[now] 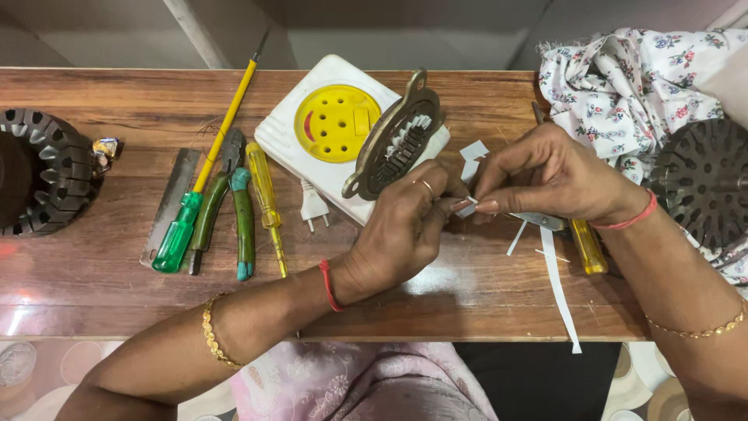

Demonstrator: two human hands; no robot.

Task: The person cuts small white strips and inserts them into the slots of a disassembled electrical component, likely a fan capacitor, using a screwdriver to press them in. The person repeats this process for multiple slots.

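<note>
At the centre of the glossy wooden table [467, 292], the left hand [401, 230] is curled, palm down, gripping a round slotted metal stator core [396, 136] with a bronze-coloured rim and lugs, tilted on edge so its toothed slots face the camera. The right hand [549, 175], at three o'clock from the left, pinches a small white paper slip [466, 209] between thumb and forefinger where the two hands' fingertips meet.

Under the core lies a white plastic extension board [288, 129] with a yellow round socket face. Thin white paper strips [559, 288] trail toward five o'clock. At nine o'clock lie a green-handled screwdriver [181, 226] with a yellow shaft, green-gripped pliers [230, 206], a yellow tester screwdriver [266, 203] and a flat grey metal file [171, 199]. A dark ribbed stator [43, 168] sits at far nine o'clock, floral cloth [631, 82] at two o'clock.
</note>
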